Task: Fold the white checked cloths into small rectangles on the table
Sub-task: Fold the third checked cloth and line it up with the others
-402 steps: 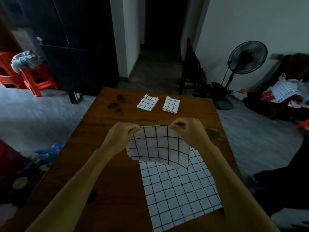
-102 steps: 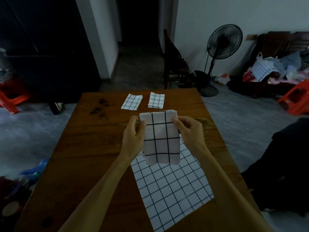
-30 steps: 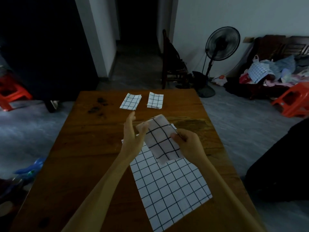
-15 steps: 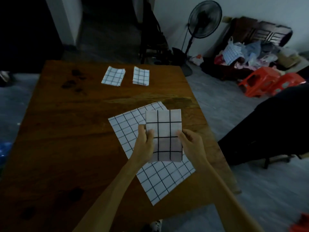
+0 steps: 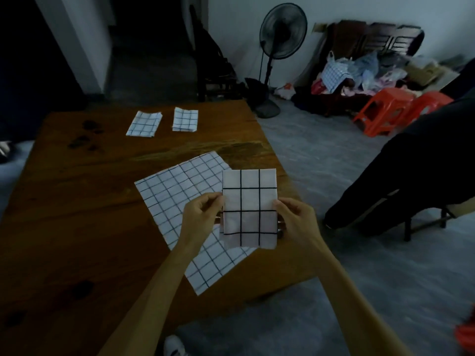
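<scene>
A white checked cloth folded to a small rectangle [image 5: 249,201] is held upright above the table. My left hand [image 5: 201,214] pinches its left edge and my right hand [image 5: 294,218] pinches its right edge. Beneath them an unfolded white checked cloth [image 5: 180,191] lies flat on the wooden table [image 5: 77,214], running out to the table's right edge. Two folded checked cloths [image 5: 144,123] [image 5: 185,119] lie side by side near the far edge.
A standing fan [image 5: 279,37] and a dark chair [image 5: 213,65] stand beyond the table. Red plastic stools [image 5: 390,109] and a heap of clothes [image 5: 359,70] are at the right. A dark seat [image 5: 411,181] stands close to the table's right side.
The cloth went from a wide half-fold to a small rectangle. In the last second both hands squared it upright, and the view swung right and down.
</scene>
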Demonstrator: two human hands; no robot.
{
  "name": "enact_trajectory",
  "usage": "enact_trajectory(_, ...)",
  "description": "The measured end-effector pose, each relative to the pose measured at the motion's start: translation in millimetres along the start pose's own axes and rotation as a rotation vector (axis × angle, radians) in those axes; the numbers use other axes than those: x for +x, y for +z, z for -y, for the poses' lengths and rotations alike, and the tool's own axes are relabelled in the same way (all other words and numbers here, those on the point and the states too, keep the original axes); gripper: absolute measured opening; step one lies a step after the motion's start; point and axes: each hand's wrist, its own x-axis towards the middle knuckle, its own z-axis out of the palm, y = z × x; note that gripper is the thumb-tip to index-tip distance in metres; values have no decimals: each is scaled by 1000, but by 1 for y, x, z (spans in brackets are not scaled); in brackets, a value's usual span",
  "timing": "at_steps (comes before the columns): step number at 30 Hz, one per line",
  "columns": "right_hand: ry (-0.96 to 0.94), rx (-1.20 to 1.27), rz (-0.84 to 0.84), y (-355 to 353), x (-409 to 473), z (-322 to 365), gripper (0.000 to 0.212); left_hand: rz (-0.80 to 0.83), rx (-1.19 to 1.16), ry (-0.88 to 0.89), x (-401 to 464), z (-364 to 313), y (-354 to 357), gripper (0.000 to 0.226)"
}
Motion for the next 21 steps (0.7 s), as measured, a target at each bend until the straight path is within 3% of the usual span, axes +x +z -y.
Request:
enact_trajectory(11,56,204,-116,-245,-53,-74,17,145,101,-92,-87,-16,239,12)
enact_trajectory(21,117,269,-217,-375,11,-102,13,244,63,-91,-34,-35,393,8)
